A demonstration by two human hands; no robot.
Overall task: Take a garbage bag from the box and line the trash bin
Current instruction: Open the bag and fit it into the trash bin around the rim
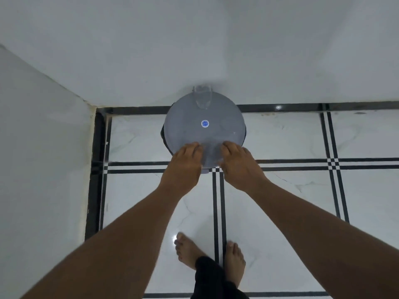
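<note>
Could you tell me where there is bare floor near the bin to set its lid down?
Bare tiles lie left of the trash bin toward the side wall, and right of it. In front, both hands and the feet crowd it.

wall (194, 50) behind bin (205, 126), floor (280, 137) beside open

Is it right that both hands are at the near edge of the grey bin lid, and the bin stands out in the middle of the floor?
Not quite. In the head view the bin stands against the wall; both hands, left and right, are at its lid's near edge.
</note>
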